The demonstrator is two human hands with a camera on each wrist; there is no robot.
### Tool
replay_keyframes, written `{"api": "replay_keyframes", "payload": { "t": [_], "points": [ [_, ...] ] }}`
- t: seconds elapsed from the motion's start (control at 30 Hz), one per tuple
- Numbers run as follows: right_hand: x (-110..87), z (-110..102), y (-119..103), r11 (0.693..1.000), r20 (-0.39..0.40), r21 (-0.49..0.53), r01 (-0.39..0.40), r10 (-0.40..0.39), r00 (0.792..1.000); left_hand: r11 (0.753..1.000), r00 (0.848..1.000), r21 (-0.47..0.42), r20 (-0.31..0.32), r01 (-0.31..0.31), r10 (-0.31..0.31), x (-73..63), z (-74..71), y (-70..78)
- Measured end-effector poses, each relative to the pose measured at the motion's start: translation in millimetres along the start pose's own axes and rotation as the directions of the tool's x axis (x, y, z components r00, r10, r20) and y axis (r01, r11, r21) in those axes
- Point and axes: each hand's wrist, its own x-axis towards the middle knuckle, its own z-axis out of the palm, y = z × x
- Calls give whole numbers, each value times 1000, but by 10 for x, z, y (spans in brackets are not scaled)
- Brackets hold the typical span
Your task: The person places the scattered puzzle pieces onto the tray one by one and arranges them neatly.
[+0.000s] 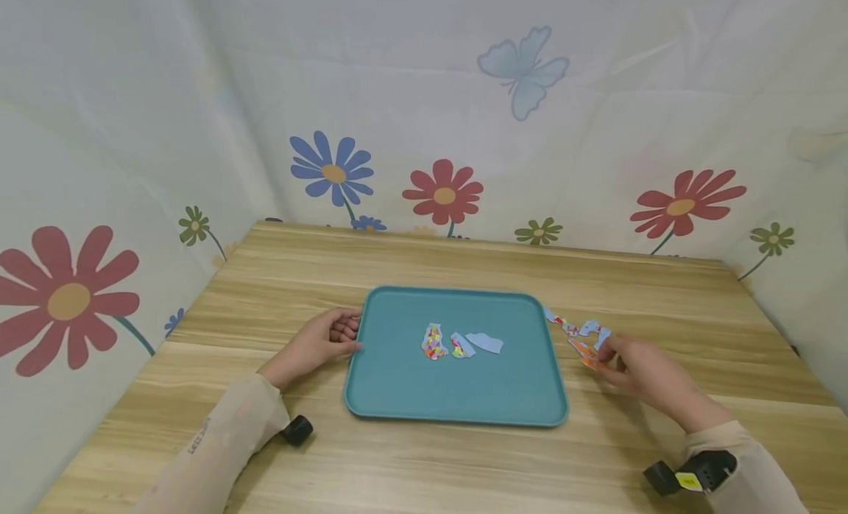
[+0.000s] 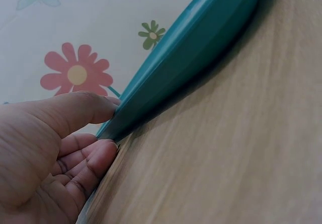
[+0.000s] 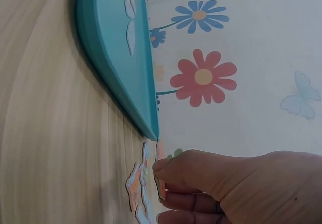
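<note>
A teal tray lies on the wooden table. On it are three flat, irregular puzzle pieces: two with a colourful print and one plain pale piece. My left hand grips the tray's left edge, its thumb on the rim and its fingertips below. Right of the tray, my right hand pinches a thin puzzle piece between thumb and fingers. Several more printed pieces lie loosely together beside that hand, partly hidden by it in the head view.
The wooden table reaches back to a white cloth printed with flowers and a butterfly, which also hangs at both sides. A dark strap device sits on the right wrist, and a black knob by the left sleeve.
</note>
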Motion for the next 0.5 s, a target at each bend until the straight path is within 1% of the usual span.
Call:
{"api": "replay_keyframes", "payload": {
  "t": [0.17, 0.37, 0.5],
  "points": [
    [36, -22, -63, 1000, -19, 2, 8, -8, 1000, 1000, 1000, 1, -4, -4, 4, 3, 3, -8],
    [93, -37, -128, 1000, -11, 16, -12, 12, 1000, 1000, 1000, -20, -4, 0, 0, 4, 8, -4],
    [141, -44, -178, 1000, -13, 17, -12, 13, 1000, 1000, 1000, -21, -5, -1, 1, 2, 2, -7]
  ]
}}
